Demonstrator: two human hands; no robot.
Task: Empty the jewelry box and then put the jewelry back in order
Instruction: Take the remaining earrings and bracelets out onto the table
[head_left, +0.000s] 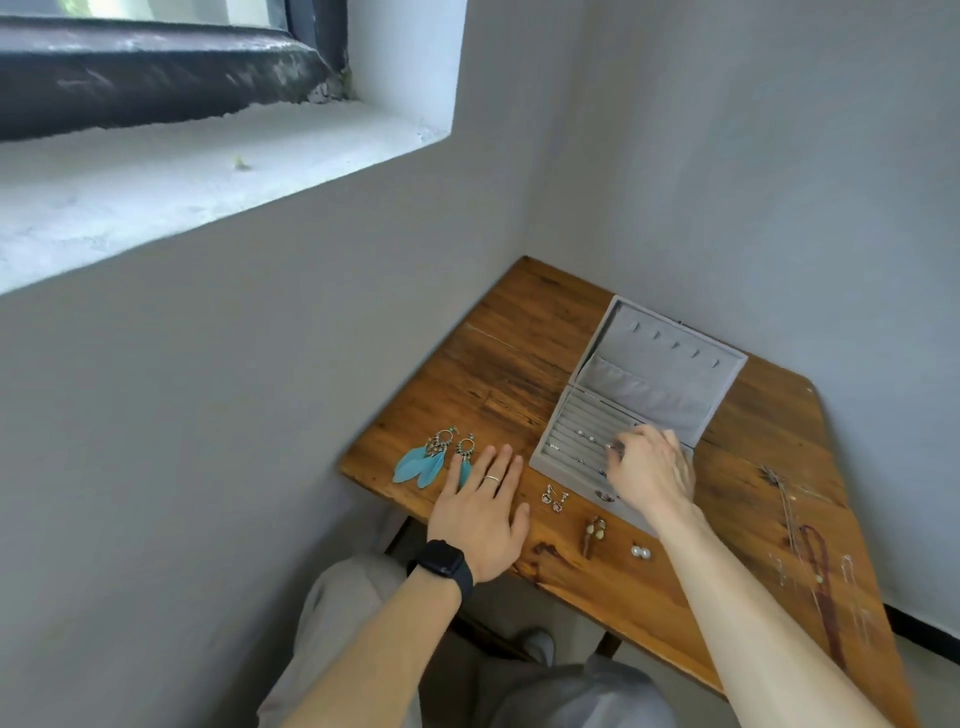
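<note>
Plainly the jewelry box (571, 415) is only partly emptied: grey velvet, it lies open on the wooden table (519, 353) right under the right hand's (652, 470) curled fingertips. Its lid leans back beyond the knuckles, showing a row of hooks and a gathered pocket. Its base is ribbed with ring rolls, where a few small studs (586, 435) sit in the slots just left of those fingertips. The fingers bend down onto the rolls, but whether they already pinch a piece cannot be told. The likeliest slip is a tiny stud escaping a loose pinch and dropping back between the rolls or bouncing off the table, or its post snagging in the velvet. The right forearm also crosses close above the pearl studs (640, 552) and brown drop earrings (594, 535), so a careless pull back could sweep them off the near edge. The left hand (480, 512) lies flat with its fingers straight, their tips against the turquoise feather earrings (431, 460), which a slide could drag. The silver dangle earrings (555, 498) lie between the two hands, and the necklaces (810, 551) lie well to the right.
</note>
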